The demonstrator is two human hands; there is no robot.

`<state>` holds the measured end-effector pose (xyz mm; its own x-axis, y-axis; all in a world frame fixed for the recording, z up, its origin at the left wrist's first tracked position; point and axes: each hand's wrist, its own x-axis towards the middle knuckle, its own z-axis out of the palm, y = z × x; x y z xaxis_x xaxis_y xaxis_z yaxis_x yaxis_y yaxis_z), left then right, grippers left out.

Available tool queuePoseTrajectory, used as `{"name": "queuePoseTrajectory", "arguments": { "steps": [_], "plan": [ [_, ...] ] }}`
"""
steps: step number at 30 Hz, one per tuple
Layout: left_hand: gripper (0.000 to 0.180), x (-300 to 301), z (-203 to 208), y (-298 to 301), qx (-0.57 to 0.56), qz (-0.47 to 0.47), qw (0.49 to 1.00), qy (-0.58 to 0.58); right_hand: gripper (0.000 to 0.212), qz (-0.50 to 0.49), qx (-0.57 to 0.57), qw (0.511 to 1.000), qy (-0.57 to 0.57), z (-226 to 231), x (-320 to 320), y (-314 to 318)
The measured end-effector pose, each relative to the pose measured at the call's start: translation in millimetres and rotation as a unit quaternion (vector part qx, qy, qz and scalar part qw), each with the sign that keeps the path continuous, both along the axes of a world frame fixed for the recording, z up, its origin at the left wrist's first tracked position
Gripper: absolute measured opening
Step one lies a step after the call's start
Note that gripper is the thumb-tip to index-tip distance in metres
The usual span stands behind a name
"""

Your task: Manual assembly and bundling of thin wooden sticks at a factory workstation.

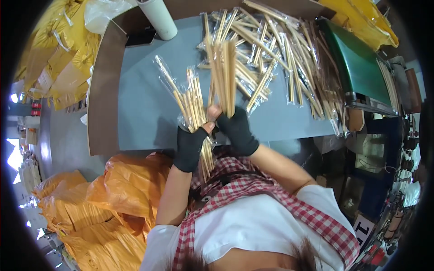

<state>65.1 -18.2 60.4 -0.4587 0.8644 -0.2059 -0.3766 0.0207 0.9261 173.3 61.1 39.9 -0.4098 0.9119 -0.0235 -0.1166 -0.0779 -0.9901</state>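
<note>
My left hand (189, 147), in a black fingerless glove, is closed around a bundle of chopsticks (193, 106) in clear plastic sleeves. Their upper ends fan out above the fist and their lower ends stick out below it. Beside it, my right hand (238, 131), gloved alike, grips another upright bundle of chopsticks (224, 77). The two hands are close together over the front part of the grey tabletop (144, 99), thumbs near each other. Behind and to the right lies a loose heap of wrapped chopsticks (294, 58), pointing many ways.
Brown raised boards (105, 90) edge the table at left and back. A white cylinder (159, 20) stands at the back left beside a dark flat object (141, 38). A green-topped stand (357, 58) borders the right side. Orange sacks (122, 194) lie at lower left, yellow ones (58, 54) at upper left.
</note>
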Motion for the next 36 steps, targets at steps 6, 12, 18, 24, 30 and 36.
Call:
{"name": "queuePoseTrajectory", "arguments": {
  "steps": [6,12,18,24,30,36],
  "plan": [
    [0.025,-7,16,-12,-0.059,-0.086,0.994,0.01,0.022,0.13,-0.096,0.986,0.032,65,22,85],
    [0.025,-11,15,-21,-0.059,-0.126,0.99,0.024,0.019,0.196,0.04,0.98,-0.015,75,27,93],
    [0.023,-29,15,-32,-0.079,-0.031,0.996,-0.01,0.019,0.06,-0.01,0.996,0.062,80,57,142],
    [0.022,-45,14,-35,-0.092,-0.032,0.995,-0.023,0.028,-0.142,0.238,0.958,-0.075,51,66,136],
    [0.028,-58,11,-42,-0.103,-0.027,0.994,0.013,0.04,0.15,0.557,0.69,-0.436,66,59,103],
    [0.017,-105,7,-69,-0.141,0.088,0.985,0.048,0.024,0.2,0.596,0.633,-0.453,48,63,137]
  ]
}}
